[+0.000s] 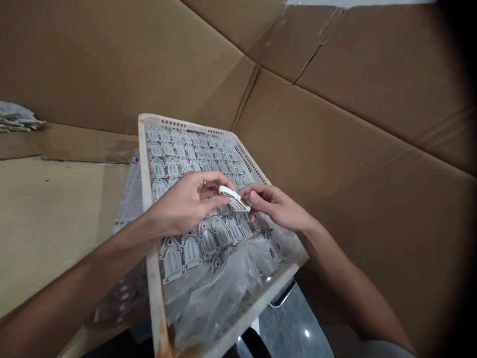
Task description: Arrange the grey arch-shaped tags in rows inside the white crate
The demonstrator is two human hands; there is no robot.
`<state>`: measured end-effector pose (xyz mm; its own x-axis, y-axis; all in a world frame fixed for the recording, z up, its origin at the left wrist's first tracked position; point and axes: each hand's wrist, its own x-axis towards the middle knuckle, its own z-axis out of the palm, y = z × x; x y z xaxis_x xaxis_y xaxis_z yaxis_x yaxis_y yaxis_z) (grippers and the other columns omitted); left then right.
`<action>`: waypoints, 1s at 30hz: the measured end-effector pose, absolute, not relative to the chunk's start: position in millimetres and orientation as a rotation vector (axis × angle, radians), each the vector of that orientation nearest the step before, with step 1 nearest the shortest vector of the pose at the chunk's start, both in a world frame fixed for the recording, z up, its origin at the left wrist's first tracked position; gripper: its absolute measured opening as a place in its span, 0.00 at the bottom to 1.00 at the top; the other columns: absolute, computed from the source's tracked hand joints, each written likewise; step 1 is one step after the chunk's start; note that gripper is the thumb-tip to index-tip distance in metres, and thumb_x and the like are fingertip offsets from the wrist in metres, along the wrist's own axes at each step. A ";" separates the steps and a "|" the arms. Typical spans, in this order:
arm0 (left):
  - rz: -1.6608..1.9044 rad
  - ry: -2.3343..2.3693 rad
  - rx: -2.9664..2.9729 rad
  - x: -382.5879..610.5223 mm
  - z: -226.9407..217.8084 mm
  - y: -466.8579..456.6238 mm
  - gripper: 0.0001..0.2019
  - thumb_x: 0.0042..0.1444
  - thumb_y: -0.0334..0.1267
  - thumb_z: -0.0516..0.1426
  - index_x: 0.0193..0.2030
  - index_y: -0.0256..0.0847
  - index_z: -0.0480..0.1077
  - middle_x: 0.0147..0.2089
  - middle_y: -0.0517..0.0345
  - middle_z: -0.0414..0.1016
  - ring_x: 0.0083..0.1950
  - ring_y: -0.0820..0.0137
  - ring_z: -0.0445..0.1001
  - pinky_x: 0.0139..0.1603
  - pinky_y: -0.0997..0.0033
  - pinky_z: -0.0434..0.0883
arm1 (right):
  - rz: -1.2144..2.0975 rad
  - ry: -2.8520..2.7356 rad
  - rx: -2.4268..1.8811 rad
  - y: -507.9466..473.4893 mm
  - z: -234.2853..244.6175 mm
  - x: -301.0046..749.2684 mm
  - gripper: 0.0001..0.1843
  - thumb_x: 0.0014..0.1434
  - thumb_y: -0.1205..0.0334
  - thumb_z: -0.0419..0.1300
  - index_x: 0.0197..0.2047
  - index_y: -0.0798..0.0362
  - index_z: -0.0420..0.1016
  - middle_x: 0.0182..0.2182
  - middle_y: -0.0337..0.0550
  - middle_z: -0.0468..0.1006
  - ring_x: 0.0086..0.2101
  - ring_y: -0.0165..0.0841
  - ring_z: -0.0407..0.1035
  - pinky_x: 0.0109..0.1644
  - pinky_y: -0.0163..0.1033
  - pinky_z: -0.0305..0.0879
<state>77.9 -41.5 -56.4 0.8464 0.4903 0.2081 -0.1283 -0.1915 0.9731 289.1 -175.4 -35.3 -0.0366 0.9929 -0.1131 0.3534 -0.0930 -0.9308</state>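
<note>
Between my two hands is a small white arched piece with striped inner bars, tilted above the tray. My left hand pinches its left end between thumb and fingers. At its right end the thumb and fingers of my right hand close on the edge; the exact contact is partly hidden. Below them, a white plastic tray holds rows of similar arch-shaped pieces, grey-white with dark outlines. Crumpled clear plastic film lies across the near end of the tray.
Tall cardboard walls stand behind and to the right. On the left is a pale wooden table, with printed paper beside the tray. A pile of flat pieces lies at far left. Grey glossy flooring shows below.
</note>
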 end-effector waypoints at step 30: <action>0.851 0.674 1.883 62.8 -44.1 -28.5 0.08 0.62 0.41 0.60 0.44 0.46 0.81 0.37 0.55 0.79 0.23 0.73 0.61 0.22 0.71 0.55 | 0.833 -1.471 -2.408 -203.4 -100.3 387.8 0.02 0.55 0.64 0.60 0.31 0.53 0.72 0.24 0.37 0.69 0.27 0.30 0.61 0.32 0.36 0.58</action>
<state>62.8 -28.5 -44.1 0.6095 0.7432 0.2760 0.0983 -0.4163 0.9039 387.8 -203.4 -100.3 0.3464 0.8663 -0.3598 0.7541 -0.4853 -0.4424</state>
